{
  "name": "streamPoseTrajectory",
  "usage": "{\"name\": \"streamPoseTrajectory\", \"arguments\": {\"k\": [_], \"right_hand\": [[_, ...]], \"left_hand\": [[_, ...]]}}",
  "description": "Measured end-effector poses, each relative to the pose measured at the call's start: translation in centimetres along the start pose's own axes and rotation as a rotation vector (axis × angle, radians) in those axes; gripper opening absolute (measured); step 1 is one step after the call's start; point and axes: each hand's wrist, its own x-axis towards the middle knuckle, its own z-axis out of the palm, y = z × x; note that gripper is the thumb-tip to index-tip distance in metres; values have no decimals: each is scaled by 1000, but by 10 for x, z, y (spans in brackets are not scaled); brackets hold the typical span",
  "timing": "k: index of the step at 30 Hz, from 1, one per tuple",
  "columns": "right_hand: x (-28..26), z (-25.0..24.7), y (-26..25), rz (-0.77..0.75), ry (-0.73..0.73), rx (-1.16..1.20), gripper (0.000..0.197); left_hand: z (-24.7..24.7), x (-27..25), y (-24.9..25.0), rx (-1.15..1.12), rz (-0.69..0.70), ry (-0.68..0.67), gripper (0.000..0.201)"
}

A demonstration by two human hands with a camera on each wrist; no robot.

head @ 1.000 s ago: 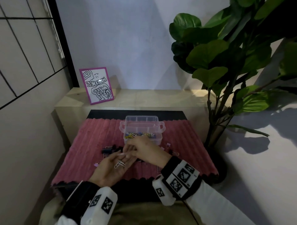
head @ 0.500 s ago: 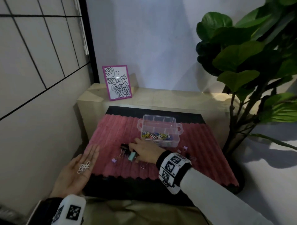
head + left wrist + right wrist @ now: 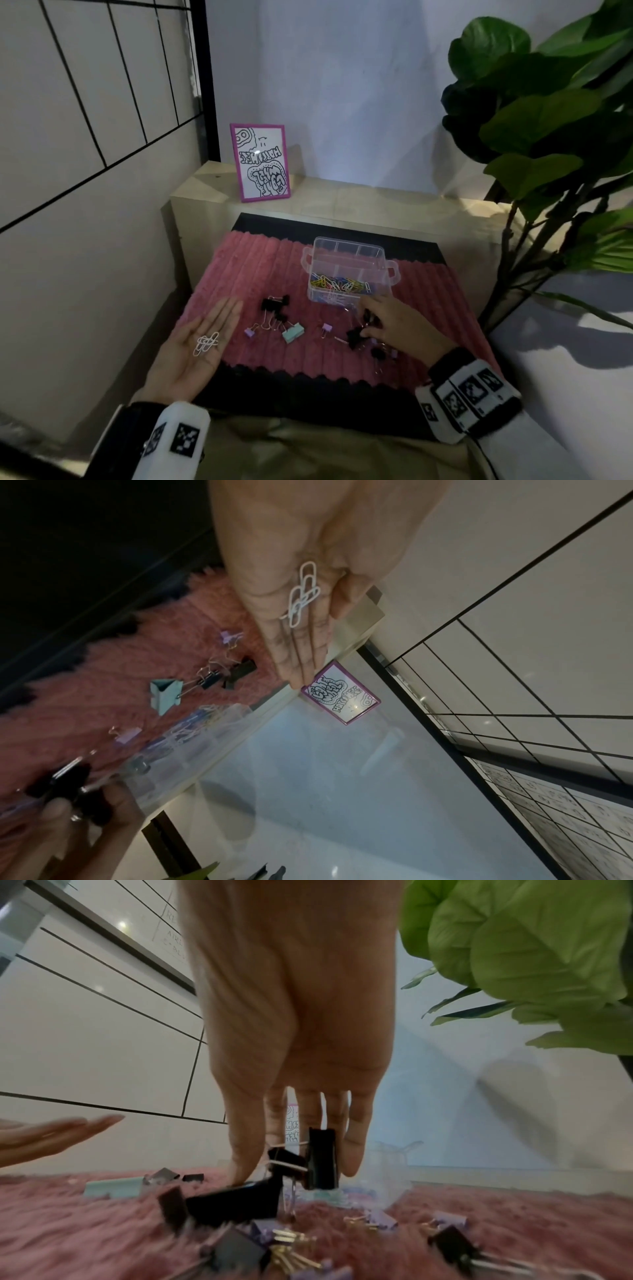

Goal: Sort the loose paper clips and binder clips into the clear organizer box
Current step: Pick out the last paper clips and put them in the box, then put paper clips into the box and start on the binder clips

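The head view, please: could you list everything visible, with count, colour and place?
organizer box: one, clear, far side of mat; mixed-colour paper clips in its near compartment
white paper clips: a few, on left palm
binder clips: several, black, purple, one mint, loose on mat
mat: one, pink, ribbed
picture frame: one, magenta, on ledge
plant: one, green, right
left hand: flat, palm up
right hand: fingers on black binder clips

Plant (image 3: 548, 113) cut off at right edge, black binder clips (image 3: 274, 1185) blurred
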Motion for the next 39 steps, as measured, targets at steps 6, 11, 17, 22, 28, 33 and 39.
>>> {"name": "streamPoseTrajectory", "arguments": {"k": [6, 11, 17, 22, 28, 33, 39], "right_hand": [[6, 5, -8, -22, -155, -68, 39], [36, -1, -57, -176, 25, -2, 21], [100, 24, -107, -143, -246, -2, 58], [109, 32, -111, -144, -188, -7, 22], [73, 10, -74, -201, -132, 172, 8], [32, 9, -33, -97, 58, 320, 8], [14, 4, -11, 96, 166, 573, 12]], "left_hand": [[10, 2, -1, 34, -5, 25, 41], [10, -10, 8, -5, 14, 88, 43], [6, -22, 6, 27, 52, 69, 42], [-1, -26, 12, 23, 62, 118, 42], [-3, -21, 17, -8, 19, 170, 41], [-11, -13, 14, 4, 33, 198, 45], [1, -3, 10, -221, -26, 352, 42]]}}
